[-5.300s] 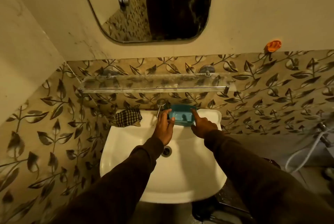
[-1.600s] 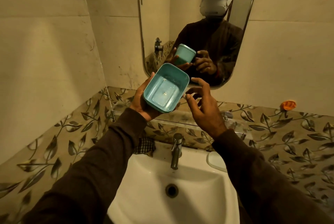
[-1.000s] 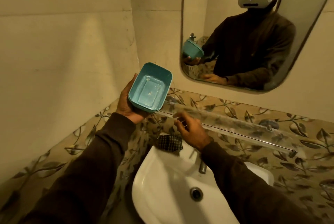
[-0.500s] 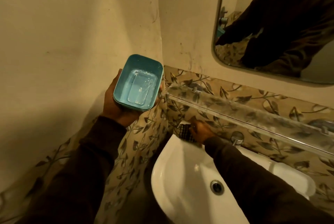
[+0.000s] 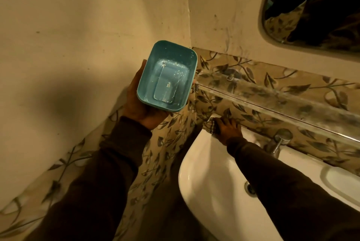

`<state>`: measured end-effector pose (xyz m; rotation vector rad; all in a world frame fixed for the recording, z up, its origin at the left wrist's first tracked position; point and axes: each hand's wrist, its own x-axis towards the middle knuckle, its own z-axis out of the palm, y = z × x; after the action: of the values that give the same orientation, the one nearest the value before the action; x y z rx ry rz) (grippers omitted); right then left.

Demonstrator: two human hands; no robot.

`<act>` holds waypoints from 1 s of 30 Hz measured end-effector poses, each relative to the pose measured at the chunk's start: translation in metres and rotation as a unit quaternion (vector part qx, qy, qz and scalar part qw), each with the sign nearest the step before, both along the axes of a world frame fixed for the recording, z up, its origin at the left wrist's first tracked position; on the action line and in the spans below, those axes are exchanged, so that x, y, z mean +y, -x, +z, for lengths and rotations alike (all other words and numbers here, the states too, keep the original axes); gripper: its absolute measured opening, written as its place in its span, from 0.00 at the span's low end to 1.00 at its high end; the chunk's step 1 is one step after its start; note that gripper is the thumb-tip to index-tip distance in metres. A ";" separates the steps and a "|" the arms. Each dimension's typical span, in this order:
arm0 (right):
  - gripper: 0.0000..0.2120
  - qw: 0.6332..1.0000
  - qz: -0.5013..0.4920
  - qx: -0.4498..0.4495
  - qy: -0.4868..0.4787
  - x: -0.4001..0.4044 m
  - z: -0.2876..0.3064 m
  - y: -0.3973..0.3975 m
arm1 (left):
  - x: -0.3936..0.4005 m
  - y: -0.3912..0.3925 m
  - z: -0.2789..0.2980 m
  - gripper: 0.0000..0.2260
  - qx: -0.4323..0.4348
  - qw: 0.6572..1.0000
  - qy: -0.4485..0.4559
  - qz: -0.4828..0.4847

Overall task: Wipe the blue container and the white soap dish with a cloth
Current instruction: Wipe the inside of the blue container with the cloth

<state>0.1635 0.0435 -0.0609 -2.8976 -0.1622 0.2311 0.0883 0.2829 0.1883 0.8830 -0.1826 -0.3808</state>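
My left hand [image 5: 139, 104] holds the blue container [image 5: 167, 76] up in front of the left wall, its open side facing me, with whitish residue on its bottom. My right hand [image 5: 228, 128] lies on the checked cloth [image 5: 211, 126] at the back left corner of the white sink [image 5: 210, 178], fingers over the cloth; how firmly it grips is hidden. The white soap dish [image 5: 342, 182] rests on the sink's right rim, cut off by the frame edge.
A glass shelf [image 5: 272, 96] runs along the leaf-patterned tiles above the sink. A chrome tap [image 5: 279, 141] stands behind the basin, and the drain [image 5: 249, 187] shows beside my right sleeve. A mirror [image 5: 315, 7] hangs at the upper right.
My right hand has reached down from near the container to the cloth on the sink corner. My left hand keeps the container raised. My view has swung down and left.
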 end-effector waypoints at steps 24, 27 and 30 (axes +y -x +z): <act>0.14 0.946 0.110 -0.227 -0.204 -0.012 0.087 0.054 | -0.034 0.013 0.013 0.32 -0.020 0.999 0.020 0.018; 0.12 0.914 0.140 -0.295 -0.240 -0.018 0.135 0.079 | -0.053 0.018 0.022 0.31 -0.005 0.999 0.040 0.030; 0.12 0.888 0.147 -0.340 -0.271 -0.029 0.183 0.104 | -0.068 0.019 0.032 0.31 -0.011 0.997 0.067 0.043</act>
<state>0.0594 0.0140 0.1222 -2.2538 -0.6648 -0.6879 0.0697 0.2150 0.2200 0.7601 -0.1871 -0.2754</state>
